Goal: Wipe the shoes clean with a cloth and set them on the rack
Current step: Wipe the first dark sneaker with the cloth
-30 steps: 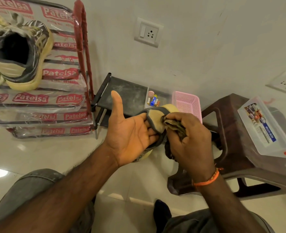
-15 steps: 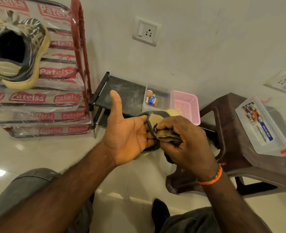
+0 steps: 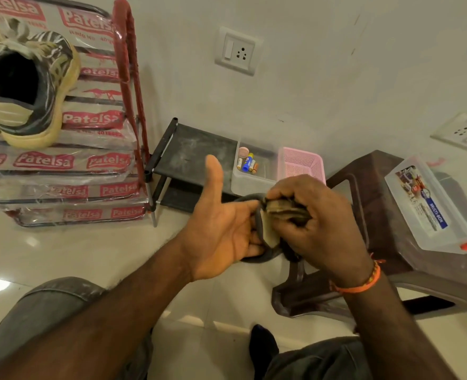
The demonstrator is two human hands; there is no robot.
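Note:
A tan slipper with a dark rim [image 3: 268, 231] is held at mid-frame, mostly hidden between both hands. My left hand [image 3: 221, 229] grips it from the left, fingers curled behind it and thumb raised. My right hand [image 3: 317, 226] grips a bunched brown cloth [image 3: 281, 208] and presses it on the slipper's tan face. A worn black and cream sneaker [image 3: 26, 89] sits on an upper shelf of the red shoe rack [image 3: 128, 78] at the left, whose shelves are wrapped in printed plastic.
A low black shelf [image 3: 191, 152] stands against the wall, carrying a clear tub with batteries [image 3: 250, 167] and a pink basket [image 3: 302, 163]. A brown plastic stool [image 3: 375, 204] at the right bears a clear lidded box [image 3: 430, 204]. My knees fill the bottom edge.
My right hand has slid the cloth down and back over the slipper, covering more of its tan face. The left hand keeps the same hold.

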